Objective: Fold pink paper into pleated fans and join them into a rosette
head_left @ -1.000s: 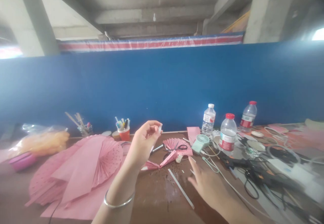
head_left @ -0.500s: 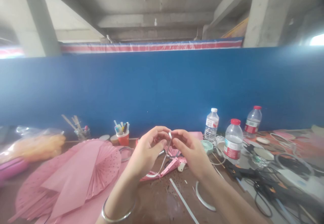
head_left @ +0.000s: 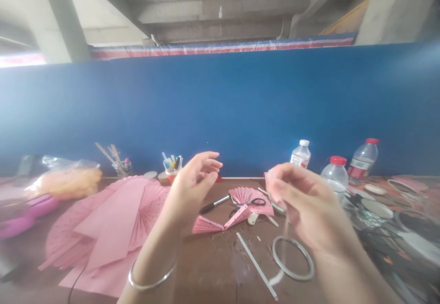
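My left hand (head_left: 195, 180) is raised over the table with its fingers apart and nothing visible between them; a silver bangle (head_left: 151, 283) circles its wrist. To the right, my right hand (head_left: 304, 203), blurred, pinches a thin whitish strip (head_left: 285, 244) that dangles towards the tabletop. Beneath that hand lies a thin pale ring (head_left: 311, 267). A flat white stick (head_left: 256, 265) rests left of the ring. Between the hands are a small pink folded paper fan (head_left: 240, 195), black-handled scissors (head_left: 258, 202) lying on it, and a black-and-silver pen (head_left: 216, 203).
Large pink pleated paper (head_left: 110, 230) covers the left side, near a bag of yellowish material (head_left: 68, 182). A cup of pens (head_left: 172, 176) stands behind my left hand. Bottles (head_left: 362, 162), cables and an open round tin (head_left: 376, 210) crowd the right. A blue partition (head_left: 220, 107) closes off the back.
My hands came together on the thin white strip, then parted. The left hand let go and moved left; the right hand drew the strip away to the right. The pale ring came into full view.
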`<state>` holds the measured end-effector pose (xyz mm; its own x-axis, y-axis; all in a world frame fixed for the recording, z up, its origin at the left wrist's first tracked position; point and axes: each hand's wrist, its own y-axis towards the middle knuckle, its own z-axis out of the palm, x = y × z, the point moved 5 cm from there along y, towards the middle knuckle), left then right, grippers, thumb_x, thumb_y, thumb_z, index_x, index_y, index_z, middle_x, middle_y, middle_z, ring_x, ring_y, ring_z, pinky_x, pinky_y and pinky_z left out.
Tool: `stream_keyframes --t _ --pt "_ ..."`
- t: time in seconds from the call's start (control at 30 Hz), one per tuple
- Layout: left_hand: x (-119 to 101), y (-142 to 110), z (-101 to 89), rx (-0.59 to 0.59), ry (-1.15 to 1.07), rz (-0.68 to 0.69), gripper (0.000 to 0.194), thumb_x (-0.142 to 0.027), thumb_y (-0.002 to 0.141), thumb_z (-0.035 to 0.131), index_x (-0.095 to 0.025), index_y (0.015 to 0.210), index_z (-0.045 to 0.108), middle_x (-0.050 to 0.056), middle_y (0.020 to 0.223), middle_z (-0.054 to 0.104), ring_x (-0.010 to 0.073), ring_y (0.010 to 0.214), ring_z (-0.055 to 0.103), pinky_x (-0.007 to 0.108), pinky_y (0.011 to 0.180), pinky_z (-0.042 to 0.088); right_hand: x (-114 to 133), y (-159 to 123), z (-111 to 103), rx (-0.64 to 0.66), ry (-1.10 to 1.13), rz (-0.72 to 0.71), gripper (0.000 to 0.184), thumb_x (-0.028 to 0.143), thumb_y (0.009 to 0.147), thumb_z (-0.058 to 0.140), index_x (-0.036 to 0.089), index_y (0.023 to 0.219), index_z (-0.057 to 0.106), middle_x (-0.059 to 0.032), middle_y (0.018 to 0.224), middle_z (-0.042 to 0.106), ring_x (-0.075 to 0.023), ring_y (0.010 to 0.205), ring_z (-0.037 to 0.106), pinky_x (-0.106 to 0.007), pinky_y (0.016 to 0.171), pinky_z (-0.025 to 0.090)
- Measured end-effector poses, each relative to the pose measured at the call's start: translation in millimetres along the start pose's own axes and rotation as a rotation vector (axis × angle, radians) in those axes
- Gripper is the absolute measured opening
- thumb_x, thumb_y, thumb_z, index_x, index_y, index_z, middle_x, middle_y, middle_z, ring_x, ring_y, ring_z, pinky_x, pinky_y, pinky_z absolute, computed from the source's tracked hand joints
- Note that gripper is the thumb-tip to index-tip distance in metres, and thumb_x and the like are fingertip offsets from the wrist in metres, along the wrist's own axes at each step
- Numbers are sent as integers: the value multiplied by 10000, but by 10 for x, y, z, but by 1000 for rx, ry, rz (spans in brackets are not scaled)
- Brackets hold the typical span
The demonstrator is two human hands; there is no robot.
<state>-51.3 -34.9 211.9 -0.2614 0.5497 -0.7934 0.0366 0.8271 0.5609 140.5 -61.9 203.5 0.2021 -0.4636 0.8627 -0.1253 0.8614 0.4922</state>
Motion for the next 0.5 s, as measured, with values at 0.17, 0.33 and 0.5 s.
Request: stream_keyframes --t 0.17,0.33,0.5 --pt "840 -96 -35 150 389 -139 218 -297 735 536 -212 919 615 46 858 639 189 771 574 324 726 412 203 -89 -271 -89 91 -129 47 255 757 594 221 742 565 21 615 418 -81 511 378 -223 423 279" --pt "1547 -390 50 277 789 -187 330 -350 734 533 -201 1023 587 81 985 594 225 906 550 332 791 385 199 -76 -286 -64 77 -120 52 275 777 564 240 813 552 8 758 454 -42 448 325 -219 371 189" --pt "1731 -476 238 608 874 17 417 -324 594 674 -282 1003 606 28 1145 546 251 1037 473 346 871 332 94 -64 -190 6 63 -50 90 306 791 554 236 846 536 42 614 372 -50 443 255 -205 364 173"
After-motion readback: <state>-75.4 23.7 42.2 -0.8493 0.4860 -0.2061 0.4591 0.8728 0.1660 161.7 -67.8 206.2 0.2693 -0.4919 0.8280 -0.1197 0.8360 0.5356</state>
